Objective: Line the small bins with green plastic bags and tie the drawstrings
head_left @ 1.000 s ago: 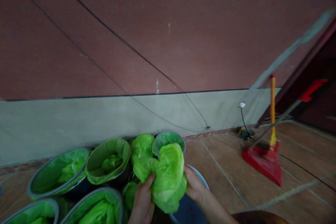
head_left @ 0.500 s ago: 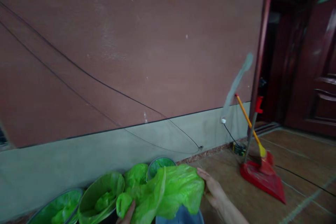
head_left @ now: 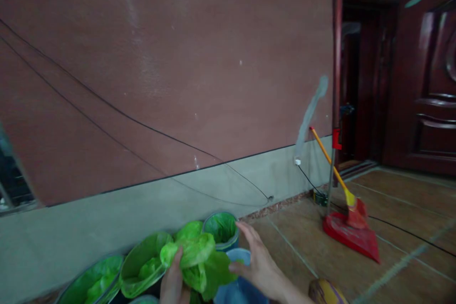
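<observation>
A thin bright green plastic bag (head_left: 201, 256) hangs crumpled in front of me. My left hand (head_left: 174, 280) grips its left side, thumb on top. On the other side my right hand (head_left: 256, 261) has its thumb and fingers spread apart, the thumb close to the bag's edge. Partly behind the right hand and the bag is a blue bin (head_left: 244, 292) with a pale inside. Behind it stands a bin lined with green plastic (head_left: 223, 230). To the left are a bin with a light green liner (head_left: 144, 266) and another lined bin (head_left: 90, 282).
A red dustpan (head_left: 351, 237) and a yellow-handled broom (head_left: 327, 159) lean by the doorway. A dark cable (head_left: 409, 235) crosses the tiled floor. A brown and yellow rounded object (head_left: 326, 292) shows at the bottom edge. The wall (head_left: 213, 80) runs behind the bins.
My right hand has let go of the bag's right side and its fingers have opened. The bag, spread wide before, is now more bunched toward my left hand. The view has shifted right.
</observation>
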Available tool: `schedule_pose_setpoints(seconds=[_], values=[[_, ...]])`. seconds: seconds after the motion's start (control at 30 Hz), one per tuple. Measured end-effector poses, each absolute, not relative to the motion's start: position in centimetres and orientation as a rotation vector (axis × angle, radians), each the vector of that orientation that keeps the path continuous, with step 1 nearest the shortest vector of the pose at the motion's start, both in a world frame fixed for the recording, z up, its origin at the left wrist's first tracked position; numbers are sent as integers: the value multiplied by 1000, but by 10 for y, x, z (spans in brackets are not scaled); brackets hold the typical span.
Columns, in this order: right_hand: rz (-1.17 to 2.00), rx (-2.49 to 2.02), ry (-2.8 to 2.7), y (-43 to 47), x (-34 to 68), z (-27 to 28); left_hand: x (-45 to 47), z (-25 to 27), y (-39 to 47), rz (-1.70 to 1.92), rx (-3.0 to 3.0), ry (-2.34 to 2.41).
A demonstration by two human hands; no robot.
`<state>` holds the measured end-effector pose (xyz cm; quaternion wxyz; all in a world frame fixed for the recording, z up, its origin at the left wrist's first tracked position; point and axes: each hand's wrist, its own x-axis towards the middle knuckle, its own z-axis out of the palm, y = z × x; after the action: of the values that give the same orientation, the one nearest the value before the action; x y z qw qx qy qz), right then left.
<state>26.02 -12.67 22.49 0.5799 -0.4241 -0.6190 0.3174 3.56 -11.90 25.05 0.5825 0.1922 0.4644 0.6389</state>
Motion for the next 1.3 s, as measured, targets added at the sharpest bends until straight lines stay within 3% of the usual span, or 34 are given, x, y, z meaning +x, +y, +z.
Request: schedule_pose_setpoints(seconds=[0.17, 0.3, 0.8, 0.9, 1.1, 1.3], values=[[372, -1217, -1810, -115, 247, 248, 69, 297, -132, 1472, 386, 1009], [266, -1249, -1812, -100, 266, 263, 68, 308, -124, 1578, 404, 1037], [513, -910, -1854, -93, 233, 259, 78, 320, -112, 1527, 887, 1187], [677, -792, -1855, -82, 236, 267, 74, 317, -114, 1457, 1046, 1250], [1423, -740, -1331, -76, 261, 278, 34, 320, -118, 1097, 1352, 1233], [1458, -758, -1042, -75, 298, 292, -3, 327, -113, 978, 1594, 1418]])
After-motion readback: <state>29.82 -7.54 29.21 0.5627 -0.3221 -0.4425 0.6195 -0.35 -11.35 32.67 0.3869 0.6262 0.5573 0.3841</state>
